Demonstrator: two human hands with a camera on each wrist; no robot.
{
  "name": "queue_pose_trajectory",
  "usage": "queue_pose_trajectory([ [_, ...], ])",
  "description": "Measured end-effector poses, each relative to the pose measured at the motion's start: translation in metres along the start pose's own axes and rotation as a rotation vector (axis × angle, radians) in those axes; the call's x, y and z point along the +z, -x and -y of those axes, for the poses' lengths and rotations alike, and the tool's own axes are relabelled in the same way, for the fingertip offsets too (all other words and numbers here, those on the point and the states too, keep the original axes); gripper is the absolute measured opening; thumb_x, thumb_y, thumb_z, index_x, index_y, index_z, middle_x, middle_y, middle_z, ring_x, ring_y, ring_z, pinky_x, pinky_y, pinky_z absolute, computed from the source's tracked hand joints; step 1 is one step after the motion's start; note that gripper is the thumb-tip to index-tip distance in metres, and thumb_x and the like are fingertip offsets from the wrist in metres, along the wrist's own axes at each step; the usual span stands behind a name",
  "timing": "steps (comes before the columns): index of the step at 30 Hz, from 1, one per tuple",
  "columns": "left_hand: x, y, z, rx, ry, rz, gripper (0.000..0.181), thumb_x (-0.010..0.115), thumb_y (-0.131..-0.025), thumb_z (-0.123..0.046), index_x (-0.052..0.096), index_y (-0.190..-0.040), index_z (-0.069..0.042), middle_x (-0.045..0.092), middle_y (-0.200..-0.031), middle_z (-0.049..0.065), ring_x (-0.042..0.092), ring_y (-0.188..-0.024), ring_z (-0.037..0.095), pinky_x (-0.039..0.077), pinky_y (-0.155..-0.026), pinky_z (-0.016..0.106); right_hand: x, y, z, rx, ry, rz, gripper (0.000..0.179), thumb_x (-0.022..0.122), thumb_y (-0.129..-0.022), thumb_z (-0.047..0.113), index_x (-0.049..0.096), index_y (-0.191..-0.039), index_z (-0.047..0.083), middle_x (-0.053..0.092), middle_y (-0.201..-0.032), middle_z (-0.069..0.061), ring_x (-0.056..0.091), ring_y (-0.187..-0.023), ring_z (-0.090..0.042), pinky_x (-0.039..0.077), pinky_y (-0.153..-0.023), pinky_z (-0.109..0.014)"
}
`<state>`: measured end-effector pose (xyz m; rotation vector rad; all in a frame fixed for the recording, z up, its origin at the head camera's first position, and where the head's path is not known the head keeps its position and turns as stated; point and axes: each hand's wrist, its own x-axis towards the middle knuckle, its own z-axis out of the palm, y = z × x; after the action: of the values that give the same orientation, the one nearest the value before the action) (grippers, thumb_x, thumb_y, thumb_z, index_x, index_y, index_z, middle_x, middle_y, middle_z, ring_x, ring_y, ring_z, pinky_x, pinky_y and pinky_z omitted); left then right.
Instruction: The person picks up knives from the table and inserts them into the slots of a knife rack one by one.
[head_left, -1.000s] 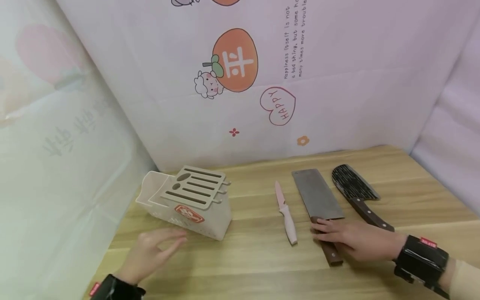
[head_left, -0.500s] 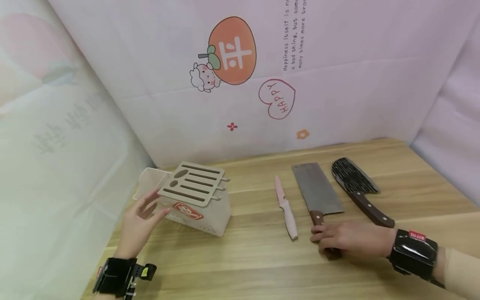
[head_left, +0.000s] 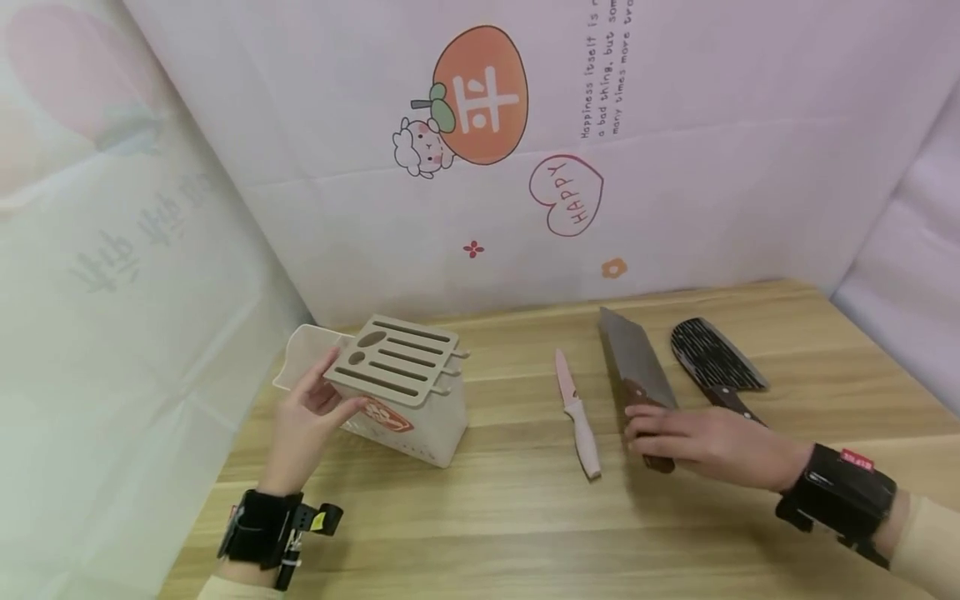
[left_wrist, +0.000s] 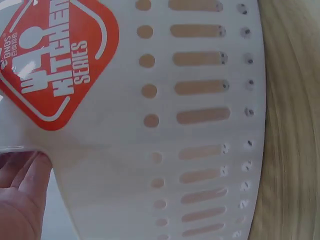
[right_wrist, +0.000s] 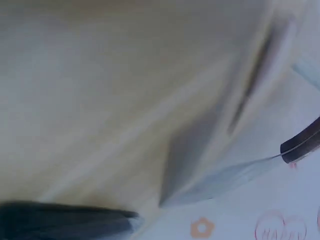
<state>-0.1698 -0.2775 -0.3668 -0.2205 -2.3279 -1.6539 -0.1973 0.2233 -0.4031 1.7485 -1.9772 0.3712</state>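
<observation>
One grey cleaver (head_left: 637, 358) is slanting over the bench (head_left: 487, 533), between the pink knife (head_left: 581, 429) and the black-bladed cleaver (head_left: 711, 353), its brown handle (head_left: 637, 392) clamped in the right hand's grip (head_left: 708, 443). The left hand's grip (head_left: 303, 421) is pinching the knife holder (head_left: 442, 421) beside its slotted lid (head_left: 401, 353).

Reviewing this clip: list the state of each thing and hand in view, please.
Left hand: gripping the holder wall.
Right hand: gripping the cleaver handle.
Holder: standing on the table.
Slotted top: on the holder, no knife in its slots.
Cleaver: blade tilted; table contact unclear.
Small knife: lying, blade bare.
Black knife: lying, blade bare, handle partly hidden.
</observation>
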Motion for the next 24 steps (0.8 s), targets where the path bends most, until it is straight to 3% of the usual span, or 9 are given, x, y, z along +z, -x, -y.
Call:
queue_pose_trajectory([
  [2, 0.001, -0.003, 0.003, -0.008, 0.005, 0.029, 0.068, 0.076, -0.083, -0.005, 0.044, -0.142, -0.005, 0.057, -0.127, 0.02, 0.06, -0.108, 0.014, 0.05, -0.088, 0.021, -0.007, -0.008, -0.005, 0.012, 0.007, -0.149, 0.035, 0.035, -0.105, 0.014, 0.065, -0.116, 0.001, 0.065, -0.117, -0.015, 0.058, -0.115, -0.027, 0.052, -0.076, -0.016],
  [4, 0.0, -0.006, 0.005, -0.014, -0.002, 0.051, 0.056, 0.076, -0.084, -0.009, 0.052, -0.134, -0.003, 0.064, -0.117, 0.017, 0.063, -0.103, 0.015, 0.052, -0.085, 0.022, -0.018, -0.015, -0.009, 0.065, -0.003, -0.273, 0.033, 0.042, -0.103, 0.017, 0.066, -0.111, -0.004, 0.066, -0.114, -0.019, 0.056, -0.117, -0.023, 0.05, -0.085, -0.016],
  [6, -0.001, -0.008, 0.006, -0.031, -0.002, 0.072, 0.044, 0.076, -0.085, -0.012, 0.059, -0.124, 0.0, 0.067, -0.111, 0.013, 0.064, -0.1, 0.016, 0.053, -0.083, 0.024, -0.031, -0.023, -0.012, 0.139, -0.029, -0.366, 0.036, 0.048, -0.102, 0.023, 0.064, -0.109, -0.009, 0.066, -0.116, -0.019, 0.054, -0.12, -0.018, 0.046, -0.091, -0.016],
  [10, -0.006, -0.01, 0.006, -0.072, 0.005, 0.096, 0.039, 0.076, -0.085, -0.015, 0.062, -0.119, 0.001, 0.07, -0.106, 0.004, 0.065, -0.098, 0.015, 0.053, -0.082, 0.023, -0.056, -0.046, -0.01, 0.321, -0.055, -0.505, 0.052, 0.058, -0.098, 0.038, 0.062, -0.109, -0.013, 0.066, -0.118, -0.014, 0.059, -0.109, -0.004, 0.047, -0.086, -0.011],
  [12, -0.009, -0.011, 0.006, -0.078, 0.008, 0.098, 0.038, 0.076, -0.085, -0.014, 0.063, -0.117, 0.002, 0.07, -0.102, 0.001, 0.065, -0.096, 0.014, 0.053, -0.081, 0.022, -0.064, -0.06, -0.009, 0.376, -0.095, -0.601, 0.044, 0.066, -0.094, 0.027, 0.063, -0.105, -0.014, 0.069, -0.111, -0.015, 0.064, -0.098, -0.003, 0.049, -0.077, -0.009],
  [15, -0.011, -0.011, 0.006, -0.076, 0.02, 0.085, 0.036, 0.077, -0.084, -0.013, 0.064, -0.113, 0.003, 0.071, -0.098, -0.002, 0.066, -0.093, 0.014, 0.054, -0.079, 0.022, -0.075, -0.081, -0.011, 0.489, -0.203, -0.691, 0.028, 0.07, -0.085, 0.0, 0.063, -0.106, -0.016, 0.07, -0.109, -0.01, 0.067, -0.086, -0.005, 0.051, -0.069, -0.011],
  [18, -0.013, -0.011, 0.007, -0.079, 0.029, 0.07, 0.033, 0.077, -0.083, -0.011, 0.066, -0.111, 0.002, 0.072, -0.095, -0.004, 0.067, -0.091, 0.013, 0.054, -0.077, 0.022, -0.087, -0.104, -0.015, 0.588, -0.355, -0.772, 0.036, 0.065, -0.076, -0.021, 0.061, -0.111, -0.013, 0.069, -0.112, -0.009, 0.068, -0.087, -0.011, 0.053, -0.073, -0.015],
  [21, -0.013, -0.01, 0.01, -0.084, 0.055, 0.064, 0.033, 0.078, -0.082, -0.01, 0.066, -0.111, 0.002, 0.073, -0.093, -0.004, 0.067, -0.09, 0.014, 0.054, -0.077, 0.023, -0.1, -0.133, -0.02, 0.595, -0.532, -0.889, 0.042, 0.061, -0.076, -0.026, 0.058, -0.116, -0.012, 0.067, -0.114, -0.016, 0.066, -0.098, -0.021, 0.052, -0.084, -0.023],
  [24, -0.012, -0.011, 0.014, -0.084, 0.086, 0.067, 0.035, 0.078, -0.082, -0.01, 0.066, -0.113, 0.002, 0.073, -0.095, -0.002, 0.067, -0.092, 0.016, 0.054, -0.079, 0.025, -0.114, -0.164, -0.025, 0.554, -0.61, -0.98, 0.042, 0.061, -0.08, -0.022, 0.057, -0.12, -0.009, 0.064, -0.116, -0.021, 0.063, -0.105, -0.027, 0.05, -0.09, -0.028],
])
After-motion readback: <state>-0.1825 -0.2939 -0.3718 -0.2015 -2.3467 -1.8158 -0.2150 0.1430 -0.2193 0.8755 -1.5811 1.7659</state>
